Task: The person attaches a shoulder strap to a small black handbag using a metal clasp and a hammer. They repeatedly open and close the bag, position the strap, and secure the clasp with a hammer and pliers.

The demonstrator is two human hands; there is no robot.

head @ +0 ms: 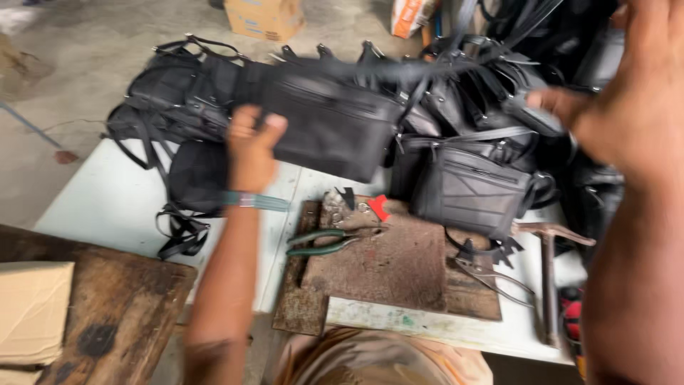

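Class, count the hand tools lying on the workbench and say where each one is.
3: green-handled pliers on the rusty metal plate; a hammer at the right edge; metal pliers beside it. The bags may hide more.

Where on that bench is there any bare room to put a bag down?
Bare white tabletop lies left of the left hand, between the black bag pile and the wooden board. The rusty metal plate is partly free beside the green-handled pliers. The right side is crowded with bags.
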